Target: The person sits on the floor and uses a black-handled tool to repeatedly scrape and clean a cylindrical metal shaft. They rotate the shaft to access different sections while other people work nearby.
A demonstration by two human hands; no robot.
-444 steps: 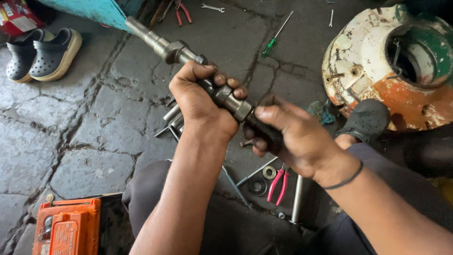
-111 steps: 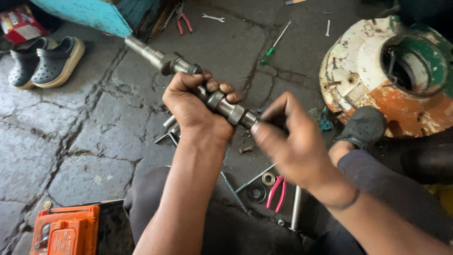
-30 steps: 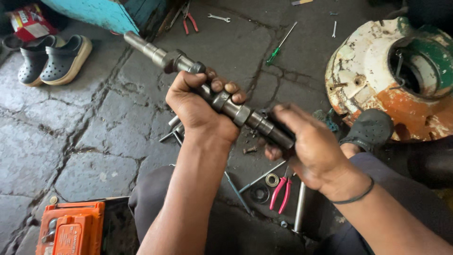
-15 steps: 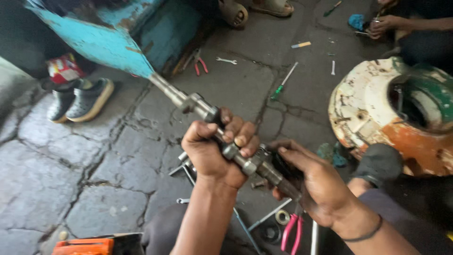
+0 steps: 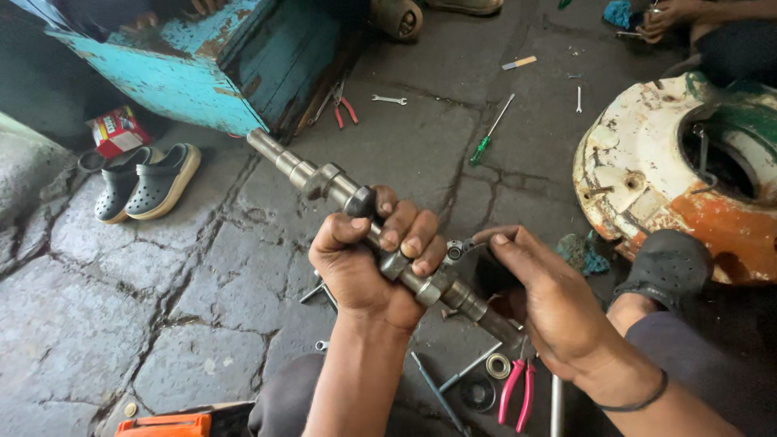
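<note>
Your left hand (image 5: 364, 271) wraps steel shaft (image 5: 380, 243), held over stone floor (image 5: 121, 291); right hand (image 5: 546, 303) closed round its lower end. Below: one pink-handled pliers (image 5: 514, 392). Beyond: two grey clogs (image 5: 146, 182), one green screwdriver (image 5: 490, 133), one wrench (image 5: 388, 99).

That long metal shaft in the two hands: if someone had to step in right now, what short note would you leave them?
Left hand: wrapped around the middle of the stepped metal shaft, carrying it off the ground, slanting up to the left.
Right hand: cupping the shaft's lower end, forefinger and thumb at a small metal fitting on its side.
Nearby on the stone floor: pink-handled pliers, a ring bearing and loose rods beneath the hands; a green screwdriver farther off.
Done: the shaft is lifted and held firmly.
Left: cannot tell whether the fitting is going on or coming off.
</note>
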